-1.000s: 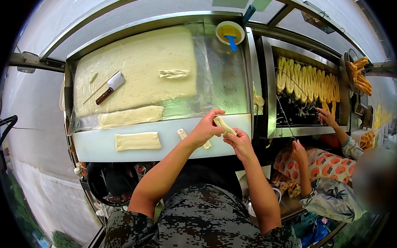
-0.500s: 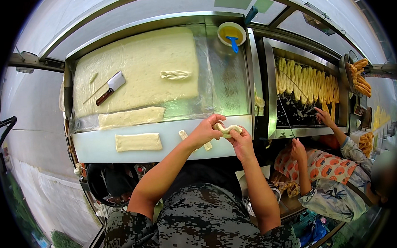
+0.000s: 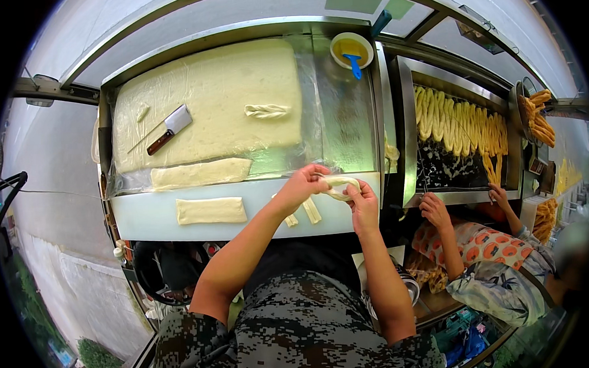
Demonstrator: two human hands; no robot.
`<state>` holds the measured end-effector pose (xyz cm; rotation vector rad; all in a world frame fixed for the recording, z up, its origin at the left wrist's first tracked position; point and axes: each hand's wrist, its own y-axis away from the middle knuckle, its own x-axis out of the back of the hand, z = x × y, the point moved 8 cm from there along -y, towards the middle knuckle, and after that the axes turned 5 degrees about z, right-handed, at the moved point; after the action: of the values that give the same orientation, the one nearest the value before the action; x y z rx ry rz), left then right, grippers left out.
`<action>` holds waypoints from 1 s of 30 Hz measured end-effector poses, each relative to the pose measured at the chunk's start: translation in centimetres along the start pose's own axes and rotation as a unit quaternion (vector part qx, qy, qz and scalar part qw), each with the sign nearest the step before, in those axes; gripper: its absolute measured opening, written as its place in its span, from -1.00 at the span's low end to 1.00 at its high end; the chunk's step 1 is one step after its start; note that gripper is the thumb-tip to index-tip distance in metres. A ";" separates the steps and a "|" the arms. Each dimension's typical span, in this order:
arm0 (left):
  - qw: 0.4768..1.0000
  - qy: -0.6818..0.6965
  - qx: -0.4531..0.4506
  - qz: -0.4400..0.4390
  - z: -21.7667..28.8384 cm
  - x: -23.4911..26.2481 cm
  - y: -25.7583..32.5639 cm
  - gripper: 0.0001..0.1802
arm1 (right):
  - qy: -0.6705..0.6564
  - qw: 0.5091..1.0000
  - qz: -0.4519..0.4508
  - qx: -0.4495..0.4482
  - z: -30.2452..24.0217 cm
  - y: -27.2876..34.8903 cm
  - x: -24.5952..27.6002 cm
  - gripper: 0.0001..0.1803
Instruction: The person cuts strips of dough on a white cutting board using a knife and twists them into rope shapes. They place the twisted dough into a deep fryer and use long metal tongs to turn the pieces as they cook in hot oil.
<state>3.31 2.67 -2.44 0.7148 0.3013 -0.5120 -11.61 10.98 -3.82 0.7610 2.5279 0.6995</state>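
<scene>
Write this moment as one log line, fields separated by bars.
left hand: grips pale twisted dough strip | right hand: grips same strip | beneath: white cutting board

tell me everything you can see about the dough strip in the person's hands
The dough strip is pale cream, soft and raw-looking, a short band bent into a loose curve or loop. It is held just above the near edge of the white work board, in front of the big dough slab. The left hand pinches its left end and the right hand grips its right end. Two small cut dough pieces lie on the board just below it. Whether it is twisted is too small to tell.
</scene>
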 end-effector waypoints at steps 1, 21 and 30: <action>0.998 -0.042 0.023 0.049 -0.3 1.1 -0.2 -0.67 | 0.018 1.000 0.010 -0.017 0.4 -0.1 0.9 -0.71; 0.868 -0.425 -0.197 0.165 2.7 4.7 0.5 -0.58 | -0.052 0.987 -0.065 -0.141 3.6 -1.9 -8.2 -0.83; 0.958 -0.148 -0.146 0.196 6.8 16.3 -5.7 -0.71 | 0.256 0.966 -0.018 -0.022 3.3 -11.7 -12.0 -0.81</action>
<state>14.44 -11.28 -7.65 0.3858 -0.0500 -0.1848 -5.29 -3.56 -10.23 0.5699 2.9581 1.0481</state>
